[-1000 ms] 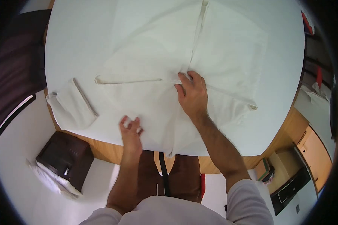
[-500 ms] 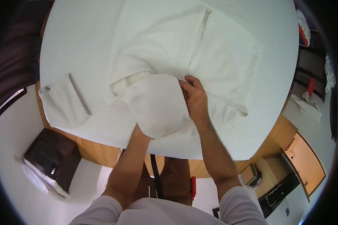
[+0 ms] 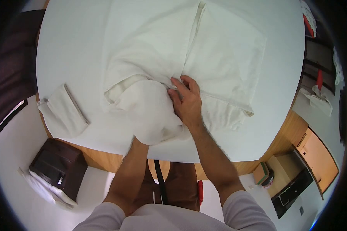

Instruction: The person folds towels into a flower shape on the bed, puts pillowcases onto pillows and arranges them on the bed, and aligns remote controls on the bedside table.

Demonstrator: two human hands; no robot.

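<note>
A large white garment (image 3: 227, 54) lies spread over the white table, with a long narrow gap running down its middle. Its near left part is bunched into a rounded fold (image 3: 148, 107). My left wrist (image 3: 141, 144) goes in under this fold, and the cloth hides the hand and its fingers. On the fold's right side, my right hand (image 3: 187, 102) has its fingers curled, with thumb and forefinger closed on the cloth near the lower end of the gap.
A smaller folded white cloth (image 3: 63, 111) lies at the table's left edge. Below the table on the left stands a dark brown box-like piece of furniture (image 3: 58, 165). An open drawer (image 3: 283, 181) juts out at lower right. Dark shelves (image 3: 316, 57) with cloths stand at right.
My right hand has shifted left and pressed in the right side of the fold. The fold, smooth and rounded before, is now crumpled and narrower. The view has also moved slightly.
</note>
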